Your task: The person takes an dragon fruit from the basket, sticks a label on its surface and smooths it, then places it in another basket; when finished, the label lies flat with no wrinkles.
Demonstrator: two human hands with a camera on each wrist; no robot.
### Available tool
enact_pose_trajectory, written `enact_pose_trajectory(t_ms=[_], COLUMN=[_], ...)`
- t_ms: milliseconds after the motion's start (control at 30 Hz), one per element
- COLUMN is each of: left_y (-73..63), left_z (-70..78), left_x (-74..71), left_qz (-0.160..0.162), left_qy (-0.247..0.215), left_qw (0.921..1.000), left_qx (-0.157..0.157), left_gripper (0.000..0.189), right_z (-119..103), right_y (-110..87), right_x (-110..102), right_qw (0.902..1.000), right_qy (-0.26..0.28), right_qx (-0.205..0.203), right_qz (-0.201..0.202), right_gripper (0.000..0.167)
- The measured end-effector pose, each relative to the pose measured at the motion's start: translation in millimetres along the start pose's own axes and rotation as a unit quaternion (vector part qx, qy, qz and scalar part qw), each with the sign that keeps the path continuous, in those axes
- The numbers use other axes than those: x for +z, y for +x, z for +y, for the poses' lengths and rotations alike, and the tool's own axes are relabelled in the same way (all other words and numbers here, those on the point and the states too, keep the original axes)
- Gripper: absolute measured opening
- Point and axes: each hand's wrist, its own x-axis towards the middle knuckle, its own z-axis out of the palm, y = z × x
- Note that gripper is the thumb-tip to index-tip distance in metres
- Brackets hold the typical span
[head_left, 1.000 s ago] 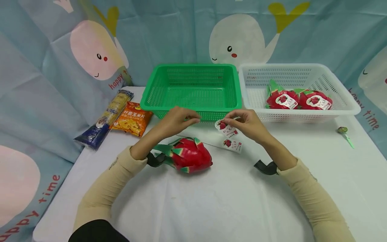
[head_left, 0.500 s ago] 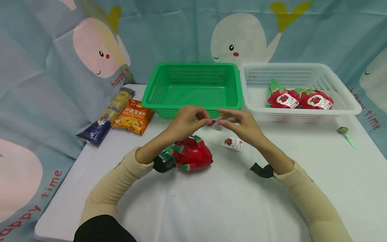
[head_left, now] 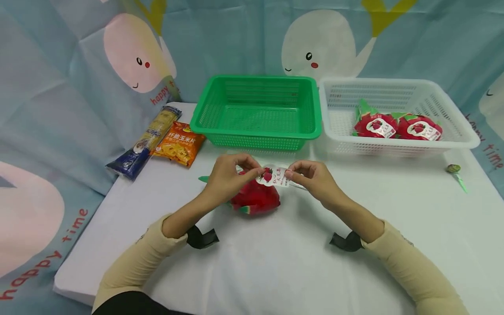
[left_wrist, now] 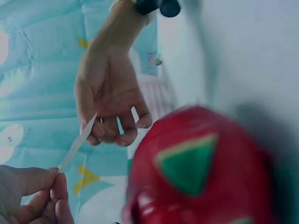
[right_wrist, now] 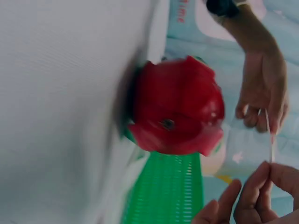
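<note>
A white sticker (head_left: 274, 176) printed with a red dragon fruit is stretched between both hands above the table. My left hand (head_left: 230, 177) pinches its left end and my right hand (head_left: 316, 180) its right end. In the left wrist view the sticker (left_wrist: 76, 148) shows nearly edge-on between the fingertips. Just below and behind it lies a red dragon fruit (head_left: 257, 200) with green-tipped scales, partly covered by the left hand and the sticker. From the right wrist, the fruit (right_wrist: 175, 107) shows its blunt end.
A green basket (head_left: 257, 135) stands behind the hands. Right of it, a white basket (head_left: 405, 146) holds two labelled dragon fruits (head_left: 419, 127). An orange snack bag (head_left: 180, 144) and a long blue-and-yellow packet (head_left: 143, 142) lie at the left, a lollipop (head_left: 456, 176) at the right.
The right hand held the sticker alone at first; the left hand has since taken its other end. Both hands have drawn it nearer, over the dragon fruit's far side.
</note>
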Motion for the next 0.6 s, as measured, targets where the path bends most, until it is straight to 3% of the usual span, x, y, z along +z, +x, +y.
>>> enact_pose_trajectory(t_ms=[233, 333, 467, 600], left_y=[-34.4, -39.2, -40.9, -41.1], left_z=[-9.8, -13.5, -15.6, -16.9], left_x=[15.2, 21.9, 27.4, 27.4], left_qz=[0.035, 0.055, 0.079, 0.076], left_qy=[0.046, 0.092, 0.165, 0.188], left_qw=[0.9979, 0.9932, 0.9809, 0.9775], left_qx=[0.029, 0.046, 0.066, 0.060], left_gripper=[0.007, 0.006, 0.009, 0.012], right_z=[20.3, 28.6, 34.7, 36.4], right_y=[2.4, 5.9, 10.4, 13.8], right_x=[5.2, 6.4, 8.3, 11.4], right_qw=[0.9943, 0.9921, 0.9911, 0.9903], right_qy=[-0.029, -0.039, -0.054, -0.064], right_qx=[0.063, 0.062, 0.051, 0.042], right_qz=[-0.080, -0.102, -0.110, -0.116], right_gripper=[0.019, 0.019, 0.017, 0.017])
